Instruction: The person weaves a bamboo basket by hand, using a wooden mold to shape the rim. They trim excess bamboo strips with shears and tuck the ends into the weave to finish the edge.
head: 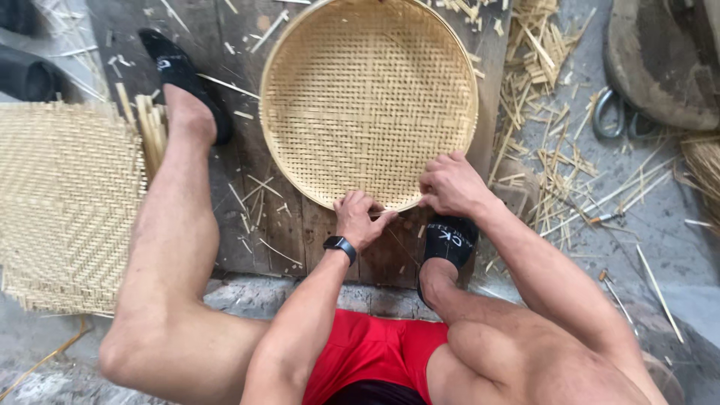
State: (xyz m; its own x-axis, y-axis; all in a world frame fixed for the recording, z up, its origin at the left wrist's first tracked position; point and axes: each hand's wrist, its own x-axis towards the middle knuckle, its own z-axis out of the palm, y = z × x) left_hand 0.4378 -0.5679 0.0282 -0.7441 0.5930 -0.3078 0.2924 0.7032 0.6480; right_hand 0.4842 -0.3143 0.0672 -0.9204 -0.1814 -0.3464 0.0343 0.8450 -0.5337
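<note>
1. A round, shallow bamboo tray (367,97), tightly woven in pale strips with a smooth bent rim, lies flat on dark, worn wooden planks (240,165); nothing lies inside it.
2. A flat woven bamboo mat (64,202) with frayed edges lies to the left; bamboo offcuts (547,150) litter the ground on the right near metal shears (611,112).
3. The left hand (358,219), a black watch at its wrist, pinches the tray's near rim.
4. The right hand (452,184) is curled closed on the same rim, just beside it.
</note>
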